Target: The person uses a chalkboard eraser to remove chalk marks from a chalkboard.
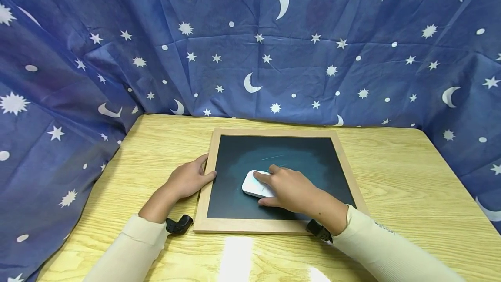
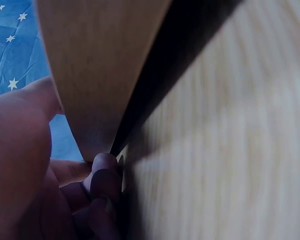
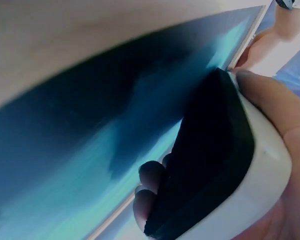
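A chalkboard (image 1: 274, 226) with a pale wooden frame lies on the table. My left hand (image 1: 185, 180) grips the frame's left side, thumb over the top. In the left wrist view its curled fingers (image 2: 106, 184) reach the lower edge of the wooden frame (image 2: 102, 65). Over the board's middle, my right hand (image 1: 293, 189) holds a white chalkboard eraser (image 1: 253, 185). Seen from the right wrist, the eraser's dark underside (image 3: 215, 155) is tilted up off the board surface, thumb on one side and fingertips on the other. Thin light-blue chalk lines (image 1: 272, 157) show just beyond the eraser, amid smeared dust.
The wood-grain table (image 1: 407, 186) extends on both sides of the board. A blue curtain (image 1: 235, 55) with white stars and moons hangs along the back and sides. Each wrist carries a black camera mount (image 1: 179, 224), and light glares on the table's near part.
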Motion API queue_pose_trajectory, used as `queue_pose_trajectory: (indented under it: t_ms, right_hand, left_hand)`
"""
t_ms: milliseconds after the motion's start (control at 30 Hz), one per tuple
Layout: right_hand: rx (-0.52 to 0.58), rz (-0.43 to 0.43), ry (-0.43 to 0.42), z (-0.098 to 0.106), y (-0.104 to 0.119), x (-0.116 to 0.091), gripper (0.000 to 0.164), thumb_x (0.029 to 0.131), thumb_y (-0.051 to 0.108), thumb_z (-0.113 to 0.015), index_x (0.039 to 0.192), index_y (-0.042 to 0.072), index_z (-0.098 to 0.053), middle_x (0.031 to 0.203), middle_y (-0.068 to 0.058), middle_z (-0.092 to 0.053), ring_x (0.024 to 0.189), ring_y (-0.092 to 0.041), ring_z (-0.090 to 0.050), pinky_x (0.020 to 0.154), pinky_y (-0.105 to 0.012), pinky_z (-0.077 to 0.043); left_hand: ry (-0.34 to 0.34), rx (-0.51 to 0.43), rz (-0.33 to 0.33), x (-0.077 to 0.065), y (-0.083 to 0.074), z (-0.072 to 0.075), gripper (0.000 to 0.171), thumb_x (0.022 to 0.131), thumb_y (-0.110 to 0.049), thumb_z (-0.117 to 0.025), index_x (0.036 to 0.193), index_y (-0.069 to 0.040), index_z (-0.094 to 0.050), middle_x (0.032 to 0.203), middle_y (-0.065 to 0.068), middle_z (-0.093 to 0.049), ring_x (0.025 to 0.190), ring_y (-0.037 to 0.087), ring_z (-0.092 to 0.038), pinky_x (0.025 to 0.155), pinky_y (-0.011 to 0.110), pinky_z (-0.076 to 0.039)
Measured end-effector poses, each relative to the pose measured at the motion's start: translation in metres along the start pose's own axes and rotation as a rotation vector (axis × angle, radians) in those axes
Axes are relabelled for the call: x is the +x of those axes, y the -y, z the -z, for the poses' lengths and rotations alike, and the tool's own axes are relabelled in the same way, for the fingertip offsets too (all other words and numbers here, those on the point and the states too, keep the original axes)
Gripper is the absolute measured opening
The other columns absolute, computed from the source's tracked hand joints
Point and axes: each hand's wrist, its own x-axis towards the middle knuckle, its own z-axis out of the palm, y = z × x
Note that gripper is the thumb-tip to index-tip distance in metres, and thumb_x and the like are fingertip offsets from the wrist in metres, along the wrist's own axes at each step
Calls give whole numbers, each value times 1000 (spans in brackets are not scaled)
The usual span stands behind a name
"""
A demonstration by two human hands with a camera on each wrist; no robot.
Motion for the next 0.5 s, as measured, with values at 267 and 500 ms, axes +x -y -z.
queue_pose_trajectory:
  t_ms: [267, 500]
  right_hand:
    - [4, -113, -24, 3, -19, -14, 62, 87, 40, -77, 142, 19, -58, 96, -10, -63, 67, -13, -50, 56, -29, -42]
    - [10, -235, -36, 11, -61, -42, 61, 87, 36, -78, 141, 15, -59, 88, -11, -61, 64, -15, -50, 57, -31, -42]
  left_hand:
    - [8, 3, -5, 1, 0, -2, 76, 95, -47, -60, 157, -13, -33, 78, -2, -66, 62, 13, -59, 58, 31, -45]
    - [3, 8, -3, 1, 2, 0, 75, 95, -47, -60, 157, -13, -34, 77, -2, -65, 62, 13, -59, 58, 31, -44]
